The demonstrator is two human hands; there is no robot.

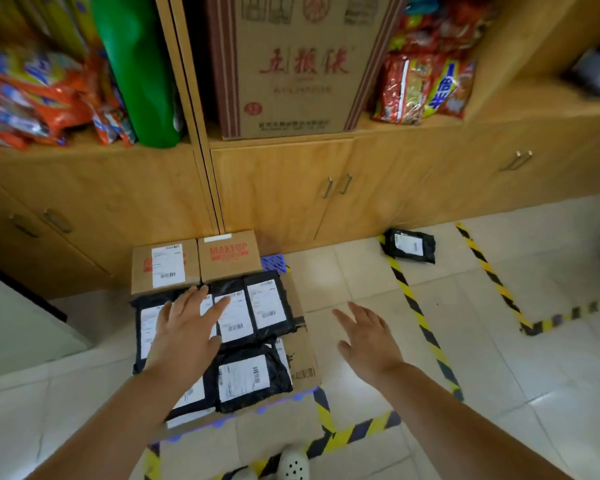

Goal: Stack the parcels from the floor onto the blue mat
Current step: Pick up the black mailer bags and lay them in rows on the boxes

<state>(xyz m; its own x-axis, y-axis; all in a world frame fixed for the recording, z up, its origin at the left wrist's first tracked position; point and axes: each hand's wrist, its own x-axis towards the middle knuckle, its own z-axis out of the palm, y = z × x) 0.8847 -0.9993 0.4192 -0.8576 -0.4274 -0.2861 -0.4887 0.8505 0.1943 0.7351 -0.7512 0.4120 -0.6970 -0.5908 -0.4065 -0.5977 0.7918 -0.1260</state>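
On the blue mat (273,262), black parcels (253,375) and two cardboard boxes (229,255) lie stacked; the left hand (184,327) rests flat on them, fingers spread. The right hand (369,337) hovers open beside the stack, empty. One black parcel (409,244) lies on the floor (499,375) by the cabinet (278,188).

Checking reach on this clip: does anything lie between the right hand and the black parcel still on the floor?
Nothing visible does. Between the right hand and the black parcel lie only bare floor tiles and flat striped floor tape.
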